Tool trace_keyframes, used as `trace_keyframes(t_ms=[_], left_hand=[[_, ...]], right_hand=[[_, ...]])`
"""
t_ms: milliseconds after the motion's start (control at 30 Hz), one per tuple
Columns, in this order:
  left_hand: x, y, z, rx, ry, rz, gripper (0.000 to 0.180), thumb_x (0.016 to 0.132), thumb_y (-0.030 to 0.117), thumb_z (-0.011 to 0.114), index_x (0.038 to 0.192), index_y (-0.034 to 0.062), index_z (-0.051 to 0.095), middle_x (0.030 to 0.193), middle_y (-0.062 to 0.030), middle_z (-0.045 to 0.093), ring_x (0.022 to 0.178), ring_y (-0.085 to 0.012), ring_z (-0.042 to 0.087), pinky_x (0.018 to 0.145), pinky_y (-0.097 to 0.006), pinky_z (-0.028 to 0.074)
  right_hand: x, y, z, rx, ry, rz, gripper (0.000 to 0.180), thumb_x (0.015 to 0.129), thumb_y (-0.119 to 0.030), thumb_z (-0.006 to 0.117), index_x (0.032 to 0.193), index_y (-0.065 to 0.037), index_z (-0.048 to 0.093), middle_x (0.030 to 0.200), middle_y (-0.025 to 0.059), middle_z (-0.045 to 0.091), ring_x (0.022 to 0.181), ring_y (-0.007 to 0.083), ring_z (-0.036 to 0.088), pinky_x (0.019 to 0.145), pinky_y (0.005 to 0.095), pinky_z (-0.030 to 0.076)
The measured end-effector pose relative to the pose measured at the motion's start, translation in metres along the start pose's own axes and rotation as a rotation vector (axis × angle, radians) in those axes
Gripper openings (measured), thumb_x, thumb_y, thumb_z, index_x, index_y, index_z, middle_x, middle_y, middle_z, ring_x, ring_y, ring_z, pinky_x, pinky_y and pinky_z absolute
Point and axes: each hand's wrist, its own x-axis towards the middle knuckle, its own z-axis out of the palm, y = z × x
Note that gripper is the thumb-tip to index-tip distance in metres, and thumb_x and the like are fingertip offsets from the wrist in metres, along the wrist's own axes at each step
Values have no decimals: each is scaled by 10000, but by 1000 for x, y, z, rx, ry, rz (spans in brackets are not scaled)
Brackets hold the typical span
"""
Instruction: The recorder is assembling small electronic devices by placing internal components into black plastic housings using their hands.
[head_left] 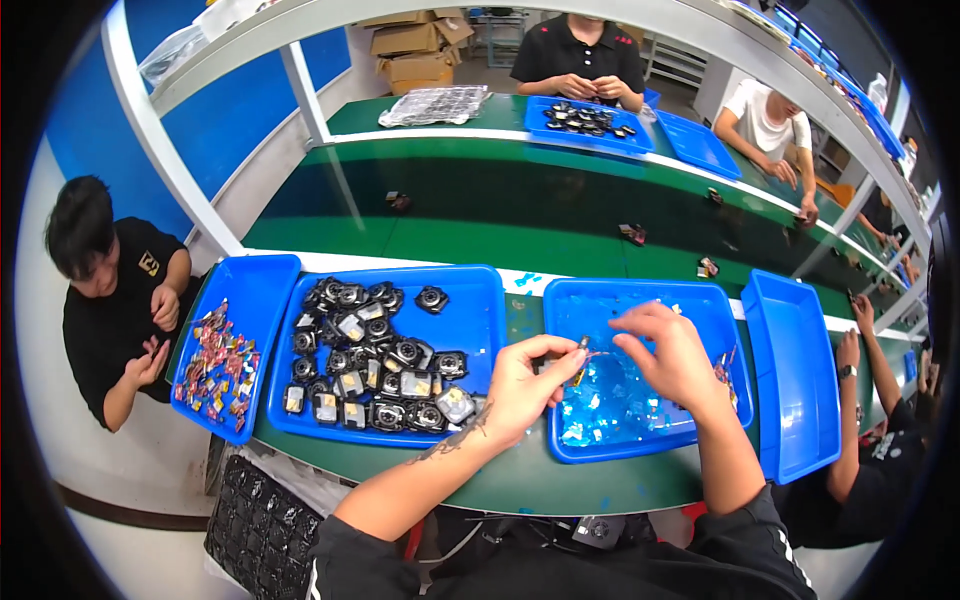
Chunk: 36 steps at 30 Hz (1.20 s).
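My left hand (532, 388) pinches a small circuit board (580, 371) with a yellowish part and thin wires between thumb and forefinger. Close to its right, my right hand (668, 358) is raised with curled fingers; thumb and forefinger stand slightly apart, and nothing shows between them. Both hands are above a blue tray (640, 452) strewn with small shiny bluish film pieces (590, 420). Several small boards (724, 372) lie along that tray's right side, partly behind my right wrist.
Left of my hands, a blue tray (492, 300) holds several black camera-like housings (385, 355). Beyond it, another blue tray (270, 268) contains small boards (215, 365). A deep blue tray (800, 410) stands right. A green conveyor (480, 215) carries scattered parts; several people work around it.
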Motion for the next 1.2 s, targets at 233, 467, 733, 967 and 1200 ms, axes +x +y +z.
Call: trace_keyframes(t_ms=[233,467,733,967,1200], left_hand=[[-28,4,-23,40,-120,-14,232,882,255,678,982,45,674,764,-4,620,549,-52,525,481,-199,439],[16,-35,4,-217,-147,231,312,959,114,480,1264,90,421,962,-42,523,683,-85,558,583,-233,474],[0,3,-34,-247,-2,276,394,954,65,518,1312,-3,369,1224,-156,549,1054,-223,608,903,-338,519],[-3,3,-10,-210,-174,193,453,965,36,482,1398,-21,364,1289,-130,525,1120,-170,564,971,-316,471],[-10,4,-18,-62,-151,293,443,960,21,495,1385,-48,391,1280,-117,554,1139,-136,541,987,-271,422]], right_hand=[[3,-45,33,545,-193,-51,65,825,1,645,883,14,671,855,103,645,774,170,605,663,273,474],[-22,-1,1,421,207,74,87,883,-6,618,959,34,629,904,73,647,810,143,599,741,263,504],[4,-50,34,484,-119,141,116,840,11,640,955,15,655,840,75,664,749,116,627,677,240,502],[6,-58,21,412,30,174,60,802,2,689,848,0,650,786,47,675,681,83,610,537,219,420],[7,-70,28,291,28,16,113,785,16,696,889,28,654,778,111,685,674,137,645,591,249,490]])
